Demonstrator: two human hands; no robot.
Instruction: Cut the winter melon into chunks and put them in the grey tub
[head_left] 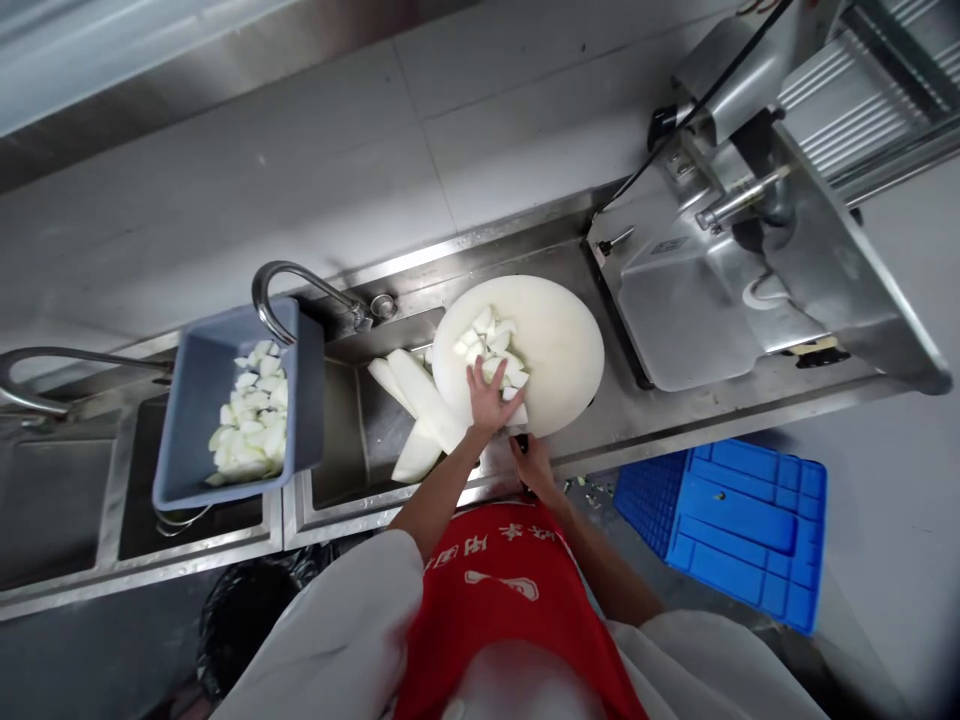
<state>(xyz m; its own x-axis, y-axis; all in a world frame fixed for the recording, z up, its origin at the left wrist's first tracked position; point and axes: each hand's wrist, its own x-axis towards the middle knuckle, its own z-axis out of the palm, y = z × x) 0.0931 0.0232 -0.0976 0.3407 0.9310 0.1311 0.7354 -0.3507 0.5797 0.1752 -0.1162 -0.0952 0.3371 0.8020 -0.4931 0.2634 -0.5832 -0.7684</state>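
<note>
A round white cutting board [566, 345] lies across the counter and sink edge. On it is a heap of cut white vegetable chunks [487, 335], perhaps winter melon. My left hand [491, 402] rests on the near chunks with its fingers spread. Close to the board's front edge, my right hand [534, 468] is closed around the black handle of a knife [523, 441]. The blade is mostly hidden by chunks and my left hand. Long peeled pieces of the same pale vegetable [424, 400] lean in the sink, left of the board.
A grey-blue tub [307, 400] holding more chunks stands over the sinks at left. Curved faucets [289, 270] rise behind. A steel slicing machine [675, 330] occupies the counter at right. A blue plastic crate [750, 530] stands on the floor, and a black-lined bin [244, 610] is below left.
</note>
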